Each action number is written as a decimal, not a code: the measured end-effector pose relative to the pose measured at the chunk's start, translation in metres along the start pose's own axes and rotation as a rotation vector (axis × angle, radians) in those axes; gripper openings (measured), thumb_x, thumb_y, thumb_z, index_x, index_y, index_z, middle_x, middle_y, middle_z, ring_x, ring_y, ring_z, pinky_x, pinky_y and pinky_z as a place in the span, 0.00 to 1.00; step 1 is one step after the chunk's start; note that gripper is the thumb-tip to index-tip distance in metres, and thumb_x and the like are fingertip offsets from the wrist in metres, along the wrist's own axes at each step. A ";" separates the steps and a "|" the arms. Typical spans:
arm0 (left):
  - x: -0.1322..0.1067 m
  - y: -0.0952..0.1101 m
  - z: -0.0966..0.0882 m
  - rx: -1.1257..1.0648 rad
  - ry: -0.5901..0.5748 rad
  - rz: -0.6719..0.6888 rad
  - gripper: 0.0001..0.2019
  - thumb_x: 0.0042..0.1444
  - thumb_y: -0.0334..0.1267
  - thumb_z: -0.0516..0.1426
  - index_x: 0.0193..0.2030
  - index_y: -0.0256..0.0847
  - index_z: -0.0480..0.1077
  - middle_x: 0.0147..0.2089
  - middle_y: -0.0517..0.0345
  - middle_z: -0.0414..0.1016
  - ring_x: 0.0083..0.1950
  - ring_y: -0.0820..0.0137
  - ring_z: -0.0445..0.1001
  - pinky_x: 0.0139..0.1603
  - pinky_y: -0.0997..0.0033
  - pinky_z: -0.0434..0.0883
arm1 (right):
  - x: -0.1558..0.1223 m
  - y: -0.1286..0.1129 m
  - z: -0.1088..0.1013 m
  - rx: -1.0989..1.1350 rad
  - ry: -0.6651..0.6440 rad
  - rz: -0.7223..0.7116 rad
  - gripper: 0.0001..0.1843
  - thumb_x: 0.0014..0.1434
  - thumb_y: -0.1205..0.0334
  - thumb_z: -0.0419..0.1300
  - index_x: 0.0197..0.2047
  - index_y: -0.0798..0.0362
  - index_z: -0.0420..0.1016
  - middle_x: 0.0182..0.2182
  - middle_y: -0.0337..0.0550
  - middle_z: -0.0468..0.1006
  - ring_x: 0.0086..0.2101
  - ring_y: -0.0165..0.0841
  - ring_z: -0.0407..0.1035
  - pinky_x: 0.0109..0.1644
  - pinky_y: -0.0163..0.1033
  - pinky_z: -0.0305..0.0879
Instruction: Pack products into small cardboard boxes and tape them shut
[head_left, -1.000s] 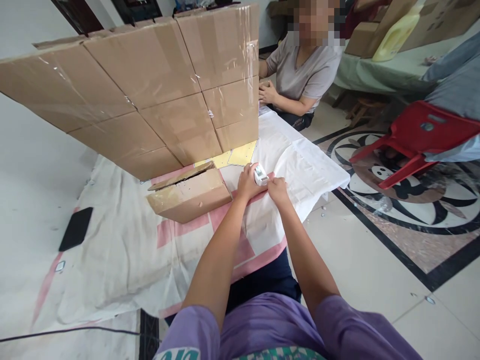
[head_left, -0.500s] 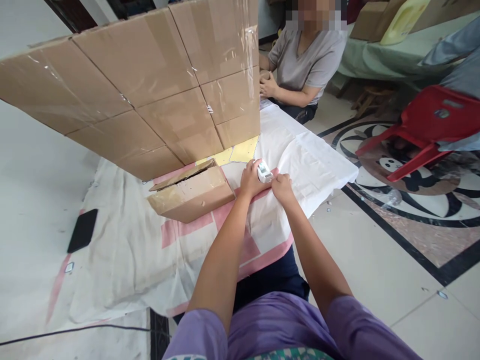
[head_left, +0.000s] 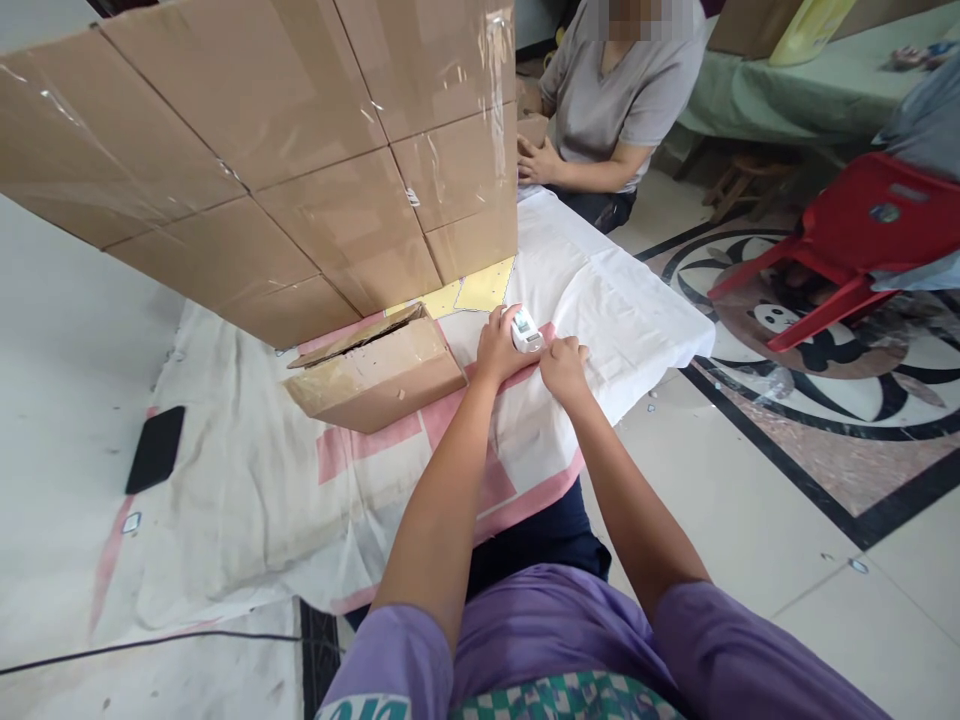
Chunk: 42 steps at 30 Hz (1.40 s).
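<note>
Here, a small white device (head_left: 524, 329) is gripped in the curled left hand (head_left: 497, 348), while the right hand (head_left: 564, 368), fingers curled in, is rested on the white cloth (head_left: 622, 320) just beside it.

small device (head_left: 525, 331): glossy white plastic | sheet (head_left: 615, 320): matt white cloth | screen (head_left: 300, 150): taped cardboard, shiny

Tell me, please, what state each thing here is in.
left hand, closed around white device
right hand, fingers curled, on white cloth
small cardboard box, lying down, flap ajar
cardboard wall, upright, taped
black phone, lying flat
</note>
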<state>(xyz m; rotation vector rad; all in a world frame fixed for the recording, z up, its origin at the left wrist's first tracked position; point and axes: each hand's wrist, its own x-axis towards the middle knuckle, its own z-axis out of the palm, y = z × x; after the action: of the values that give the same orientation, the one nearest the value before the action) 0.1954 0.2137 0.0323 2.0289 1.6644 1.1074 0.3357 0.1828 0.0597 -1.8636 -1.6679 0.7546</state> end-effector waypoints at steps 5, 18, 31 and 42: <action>-0.001 0.000 0.000 -0.005 -0.017 -0.004 0.43 0.44 0.47 0.70 0.66 0.52 0.57 0.70 0.46 0.57 0.66 0.52 0.66 0.65 0.49 0.65 | 0.004 -0.016 -0.019 0.002 -0.060 0.030 0.10 0.62 0.62 0.51 0.36 0.52 0.72 0.49 0.55 0.66 0.52 0.51 0.57 0.58 0.56 0.58; 0.001 -0.005 0.004 0.003 0.025 0.001 0.47 0.39 0.48 0.73 0.66 0.54 0.57 0.68 0.48 0.60 0.64 0.53 0.68 0.62 0.53 0.68 | -0.028 0.009 0.020 -0.222 0.095 -0.106 0.18 0.64 0.67 0.47 0.45 0.55 0.78 0.53 0.62 0.65 0.55 0.57 0.54 0.58 0.64 0.49; -0.021 0.018 -0.019 0.028 0.035 0.102 0.38 0.50 0.45 0.68 0.67 0.47 0.61 0.72 0.46 0.60 0.78 0.49 0.49 0.74 0.45 0.54 | -0.050 -0.004 -0.042 0.409 -0.018 -0.250 0.11 0.62 0.55 0.52 0.31 0.49 0.69 0.37 0.43 0.72 0.44 0.40 0.66 0.57 0.47 0.61; -0.123 0.031 -0.201 0.230 0.507 0.023 0.12 0.62 0.39 0.57 0.49 0.56 0.78 0.52 0.56 0.81 0.58 0.54 0.75 0.62 0.45 0.66 | -0.115 -0.092 -0.027 0.785 -0.391 -0.178 0.15 0.56 0.49 0.65 0.27 0.49 0.72 0.26 0.38 0.71 0.30 0.33 0.66 0.39 0.40 0.65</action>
<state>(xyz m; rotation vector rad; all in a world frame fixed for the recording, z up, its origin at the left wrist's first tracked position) 0.0701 0.0424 0.1392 2.0141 2.0920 1.6065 0.2807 0.0775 0.1508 -1.0495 -1.4094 1.4965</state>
